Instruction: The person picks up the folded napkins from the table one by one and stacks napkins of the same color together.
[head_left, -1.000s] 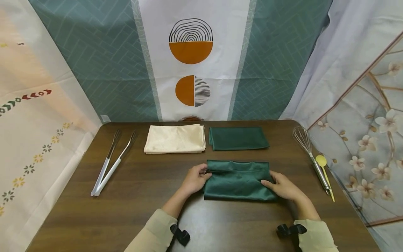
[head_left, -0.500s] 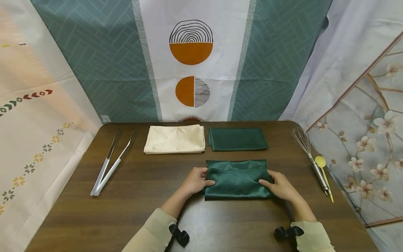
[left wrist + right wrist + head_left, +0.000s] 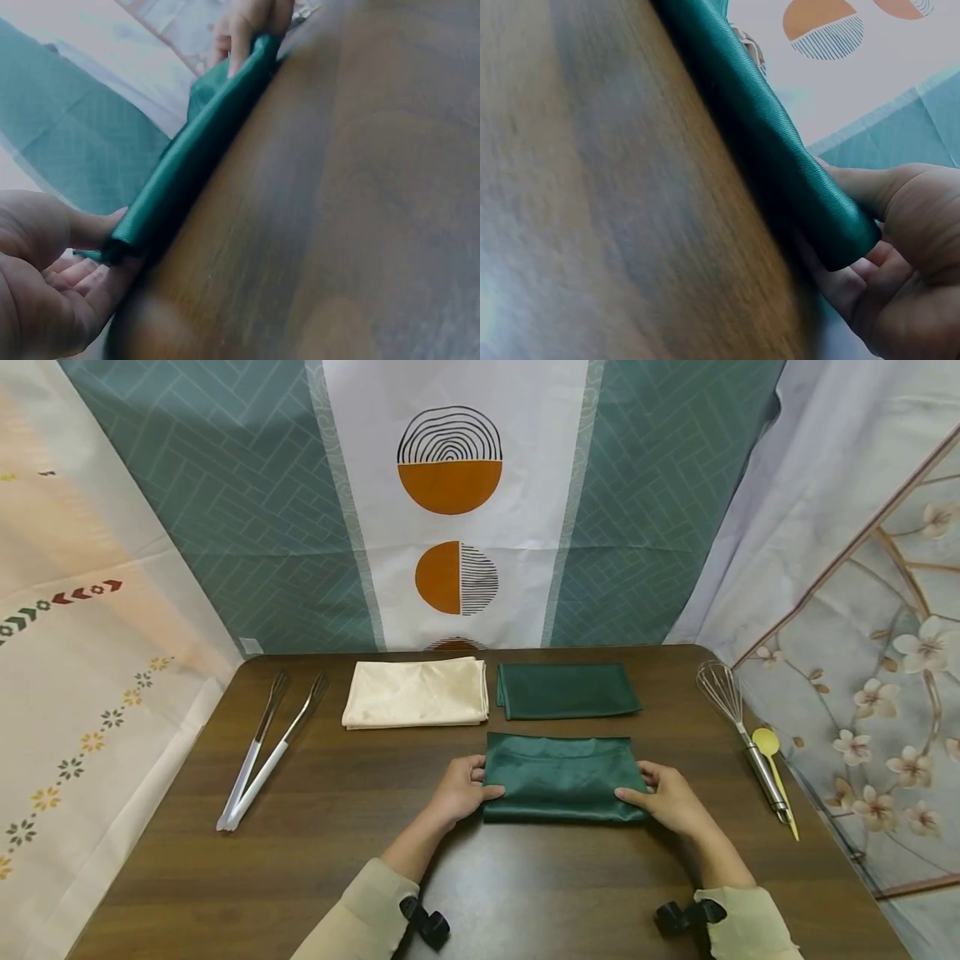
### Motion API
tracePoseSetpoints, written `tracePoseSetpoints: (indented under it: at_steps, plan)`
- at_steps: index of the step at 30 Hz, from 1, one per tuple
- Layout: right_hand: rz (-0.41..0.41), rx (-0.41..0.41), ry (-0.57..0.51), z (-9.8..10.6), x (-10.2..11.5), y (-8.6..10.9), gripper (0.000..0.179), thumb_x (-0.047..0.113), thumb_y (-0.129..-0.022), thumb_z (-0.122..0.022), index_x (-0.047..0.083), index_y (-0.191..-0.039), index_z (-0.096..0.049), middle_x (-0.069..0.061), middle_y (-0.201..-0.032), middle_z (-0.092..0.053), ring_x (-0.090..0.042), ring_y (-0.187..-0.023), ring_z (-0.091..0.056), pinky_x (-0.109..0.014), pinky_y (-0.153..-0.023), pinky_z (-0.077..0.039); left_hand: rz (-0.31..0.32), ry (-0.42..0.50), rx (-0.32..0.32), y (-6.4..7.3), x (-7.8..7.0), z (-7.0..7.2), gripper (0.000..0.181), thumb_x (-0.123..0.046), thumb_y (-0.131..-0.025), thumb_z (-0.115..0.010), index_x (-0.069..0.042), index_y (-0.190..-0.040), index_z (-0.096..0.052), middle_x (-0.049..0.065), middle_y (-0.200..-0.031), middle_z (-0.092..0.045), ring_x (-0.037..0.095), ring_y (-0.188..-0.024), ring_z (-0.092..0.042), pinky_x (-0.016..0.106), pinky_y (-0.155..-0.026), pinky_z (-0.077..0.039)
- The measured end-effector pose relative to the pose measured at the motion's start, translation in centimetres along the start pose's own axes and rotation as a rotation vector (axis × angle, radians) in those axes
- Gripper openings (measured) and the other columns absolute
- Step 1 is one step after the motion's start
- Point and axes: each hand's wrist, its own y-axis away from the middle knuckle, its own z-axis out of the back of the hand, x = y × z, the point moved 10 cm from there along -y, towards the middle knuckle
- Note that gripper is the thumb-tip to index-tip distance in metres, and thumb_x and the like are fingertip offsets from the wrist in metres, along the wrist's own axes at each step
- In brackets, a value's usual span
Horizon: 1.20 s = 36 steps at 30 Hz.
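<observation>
A folded dark green satin cloth (image 3: 562, 781) lies between both hands at the middle of the table. At its left edge my left hand (image 3: 461, 789) pinches it, thumb on top and fingers beneath. My right hand (image 3: 667, 797) grips the opposite edge the same way. The left wrist view shows the cloth's rounded near fold (image 3: 180, 165) slightly off the tabletop, with the left thumb over its end. In the right wrist view, the right hand (image 3: 907, 247) holds the other end of that fold, fingers under it.
Behind the held cloth lie a folded cream cloth (image 3: 416, 693) and another folded green cloth (image 3: 567, 692). Metal tongs with white handles (image 3: 262, 756) rest at the left of the brown table (image 3: 337, 827). A whisk (image 3: 742, 735) and a yellow spoon (image 3: 767, 745) lie at the right edge.
The left thumb has come down onto the cloth's edge. Both hands have straightened the cloth and shifted it slightly away from me, its near edge now raised a little.
</observation>
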Motion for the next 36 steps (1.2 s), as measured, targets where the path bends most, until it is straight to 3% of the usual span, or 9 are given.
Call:
tracePoseSetpoints:
  at_steps: [6, 11, 16, 24, 31, 36]
  plan:
    - [0.063, -0.032, 0.04, 0.7, 0.6, -0.3, 0.064, 0.027, -0.096, -0.072, -0.019, -0.135, -0.05, -0.039, -0.135, -0.052, -0.054, -0.12, -0.055, -0.062, -0.097, -0.048, 0.005, -0.075, -0.081, -0.4, 0.0, 0.8, 0.039, -0.005, -0.089, -0.077, 0.013, -0.121, -0.066, 0.022, -0.113, -0.071, 0.03, -0.108, -0.064, 0.042, -0.09, -0.054]
    - [0.056, -0.079, 0.038, 2.4, 0.7, -1.3, 0.067, 0.029, -0.098, -0.069, -0.022, -0.136, -0.047, -0.04, -0.137, -0.049, -0.055, -0.121, -0.054, -0.062, -0.098, -0.047, -0.027, -0.006, -0.149, -1.2, -0.8, 1.1, 0.026, -0.008, -0.09, -0.077, 0.007, -0.111, -0.073, 0.013, -0.096, -0.073, 0.021, -0.092, -0.067, 0.034, -0.081, -0.056]
    - [0.061, -0.15, 0.012, 4.3, 1.0, -2.9, 0.066, 0.029, -0.1, -0.067, -0.02, -0.138, -0.046, -0.039, -0.139, -0.048, -0.055, -0.124, -0.053, -0.063, -0.1, -0.045, -0.04, 0.03, -0.224, -2.2, -1.9, 1.8, 0.031, -0.011, -0.091, -0.076, 0.007, -0.116, -0.071, 0.015, -0.106, -0.069, 0.024, -0.098, -0.063, 0.036, -0.085, -0.055]
    - [0.061, -0.202, -0.032, 5.3, 1.3, -6.0, 0.06, 0.03, -0.1, -0.066, -0.016, -0.137, -0.052, -0.036, -0.141, -0.05, -0.052, -0.128, -0.05, -0.063, -0.104, -0.041, -0.036, -0.029, -0.303, -4.8, -3.1, 3.4, 0.033, -0.013, -0.092, -0.075, 0.006, -0.119, -0.071, 0.017, -0.11, -0.069, 0.03, -0.105, -0.062, 0.042, -0.09, -0.054]
    - [0.038, -0.212, -0.076, 6.4, 1.4, -8.6, 0.062, 0.034, -0.101, -0.065, -0.014, -0.139, -0.051, -0.034, -0.144, -0.048, -0.051, -0.134, -0.044, -0.063, -0.109, -0.037, 0.007, -0.026, -0.285, -7.4, -3.8, 4.0, 0.036, -0.018, -0.096, -0.071, 0.002, -0.126, -0.069, 0.015, -0.118, -0.067, 0.029, -0.112, -0.059, 0.042, -0.096, -0.051]
    - [0.028, -0.218, -0.077, 7.2, 1.5, -10.4, 0.063, 0.035, -0.101, -0.064, -0.013, -0.14, -0.05, -0.033, -0.143, -0.049, -0.049, -0.133, -0.046, -0.06, -0.108, -0.039, -0.007, -0.076, -0.27, -9.0, -4.7, 4.5, 0.034, -0.017, -0.097, -0.07, 0.001, -0.126, -0.069, 0.014, -0.114, -0.068, 0.029, -0.11, -0.061, 0.043, -0.093, -0.052]
